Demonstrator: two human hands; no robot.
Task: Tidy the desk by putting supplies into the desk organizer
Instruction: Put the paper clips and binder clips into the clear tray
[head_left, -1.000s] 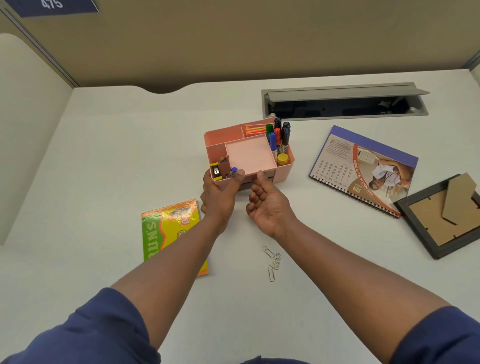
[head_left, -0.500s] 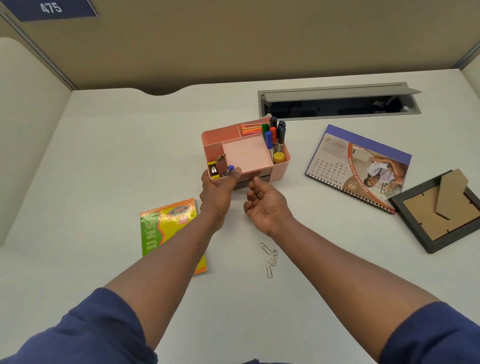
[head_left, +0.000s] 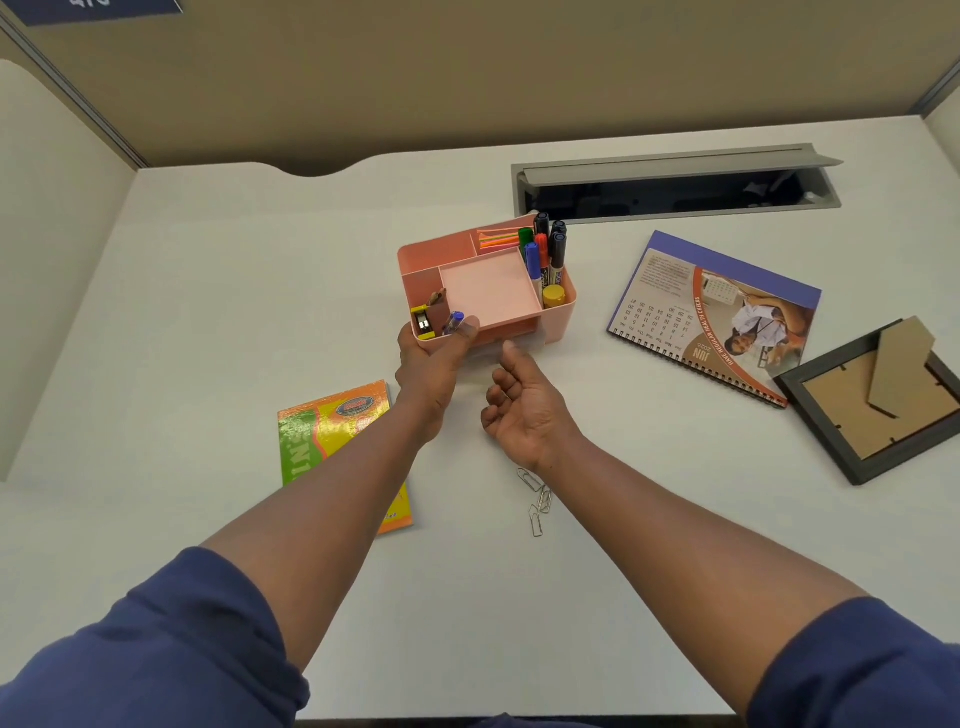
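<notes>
Here, desk organizer long axis left-right, left hand grip around its near corner, right hand slack.

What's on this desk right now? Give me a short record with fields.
organizer: pink desk organizer, markers upright in its right compartment
left hand: left hand grips the organizer's near-left corner
right hand: right hand holds nothing, fingers loosely curled
loose supplies: paper clips near the right wrist
other: notebook, calendar, picture frame

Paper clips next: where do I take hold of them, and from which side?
Come straight down on the paper clips with the free right hand, just beyond them. They lie flat, overlapping, so pinch the overlap, or slide a fingertip under a wire loop.
</notes>
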